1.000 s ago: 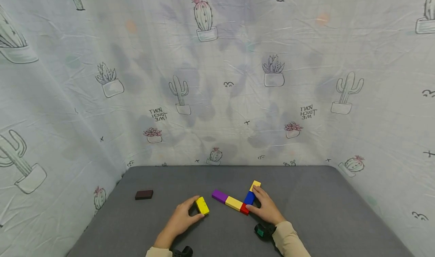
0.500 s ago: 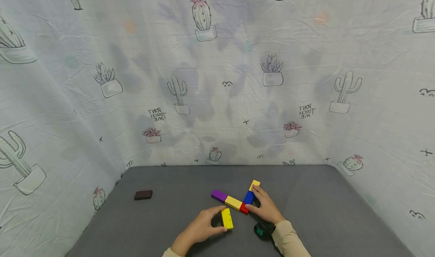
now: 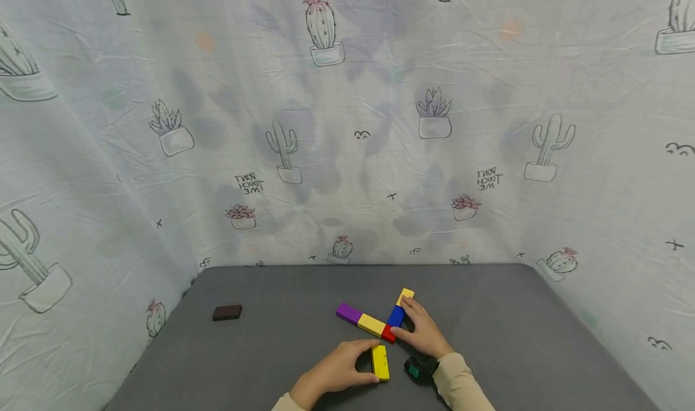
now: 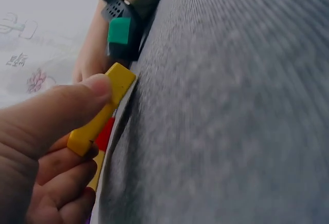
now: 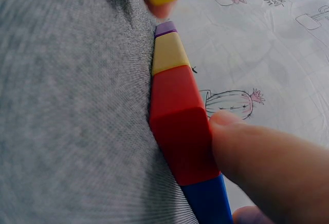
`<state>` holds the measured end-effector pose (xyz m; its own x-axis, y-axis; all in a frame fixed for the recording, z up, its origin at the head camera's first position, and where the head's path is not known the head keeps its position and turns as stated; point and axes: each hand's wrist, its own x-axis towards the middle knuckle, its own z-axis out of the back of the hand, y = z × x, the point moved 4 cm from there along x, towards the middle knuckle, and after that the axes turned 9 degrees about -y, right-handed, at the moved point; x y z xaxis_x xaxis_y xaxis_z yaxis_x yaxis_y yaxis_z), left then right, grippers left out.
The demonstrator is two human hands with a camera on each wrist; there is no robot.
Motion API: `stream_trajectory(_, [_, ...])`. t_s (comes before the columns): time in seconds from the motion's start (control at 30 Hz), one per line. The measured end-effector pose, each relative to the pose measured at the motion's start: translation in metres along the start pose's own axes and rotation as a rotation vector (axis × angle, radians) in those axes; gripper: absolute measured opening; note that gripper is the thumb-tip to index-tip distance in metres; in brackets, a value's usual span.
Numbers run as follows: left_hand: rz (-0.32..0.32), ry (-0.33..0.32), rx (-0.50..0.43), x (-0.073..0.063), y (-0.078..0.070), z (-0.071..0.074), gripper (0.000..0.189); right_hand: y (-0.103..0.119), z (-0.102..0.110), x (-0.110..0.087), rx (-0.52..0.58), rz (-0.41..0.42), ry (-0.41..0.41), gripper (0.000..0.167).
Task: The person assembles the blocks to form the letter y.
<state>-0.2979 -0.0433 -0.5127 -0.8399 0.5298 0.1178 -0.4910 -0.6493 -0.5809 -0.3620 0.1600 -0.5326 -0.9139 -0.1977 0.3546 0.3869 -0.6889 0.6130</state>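
Note:
My left hand [image 3: 342, 366] pinches a bright yellow block [image 3: 380, 363] between thumb and fingers, close in front of a bent line of coloured blocks. That line runs from a purple block [image 3: 349, 313] through a pale yellow block [image 3: 371, 325] to a red block [image 3: 388, 334]. From there it angles away through a blue block [image 3: 396, 317] to a second pale yellow block [image 3: 406, 295]. My right hand [image 3: 423, 334] holds the angled arm from the side. Its thumb [image 5: 229, 124] touches the red block in the right wrist view; its fingers reach the blue and far yellow blocks.
A dark brown block [image 3: 227, 312] lies alone at the left of the grey table [image 3: 260, 350]. Behind hangs a pale curtain [image 3: 347, 157] with cactus drawings. A black wrist device [image 3: 421, 369] with a green patch sits at my right wrist.
My left hand has carried the bright yellow block to the right and nearer to me, below the red block. My right hand and the line of blocks have stayed in place.

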Motion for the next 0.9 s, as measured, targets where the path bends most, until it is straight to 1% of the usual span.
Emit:
stream_trajectory(0.13, [-0.012, 0.020, 0.024, 0.0019, -0.0006, -0.0042, 0.063, 0.0001, -0.0005, -0.0006, 0.021, -0.001, -0.003, 0.080])
stream_trajectory(0.37, [-0.043, 0.024, 0.082, 0.0018, -0.0020, -0.0060, 0.066, -0.0025, -0.0017, -0.0002, 0.010, -0.006, -0.004, 0.079])
stream_trajectory(0.5, [-0.041, 0.017, 0.090, 0.0024, -0.0027, -0.0057, 0.065, -0.0031, -0.0014, -0.0003, 0.021, -0.009, -0.001, 0.080])
stream_trajectory(0.63, [-0.044, 0.002, 0.083, 0.0040, -0.0023, -0.0037, 0.060, -0.0042, -0.0019, -0.0001, 0.016, -0.004, -0.001, 0.081])
stream_trajectory(0.73, [-0.072, -0.015, 0.076, 0.0056, -0.0002, -0.0025, 0.054, -0.0023, -0.0009, -0.0015, 0.035, 0.043, -0.043, 0.080])
stream_trajectory(0.77, [-0.081, -0.019, 0.076, 0.0064, 0.0009, -0.0023, 0.052, -0.0013, -0.0003, -0.0022, 0.014, 0.074, -0.064, 0.078])
stream_trajectory(0.8, [-0.092, -0.025, 0.078, 0.0072, 0.0019, -0.0020, 0.051, -0.0001, 0.0004, -0.0027, 0.016, 0.093, -0.082, 0.078])
stream_trajectory(0.87, [-0.105, -0.031, 0.075, 0.0092, 0.0032, -0.0013, 0.048, 0.0020, 0.0018, -0.0032, 0.020, 0.122, -0.105, 0.077])
stream_trajectory(0.9, [-0.110, -0.033, 0.073, 0.0100, 0.0033, -0.0008, 0.047, 0.0021, 0.0022, -0.0027, 0.019, 0.120, -0.102, 0.078])
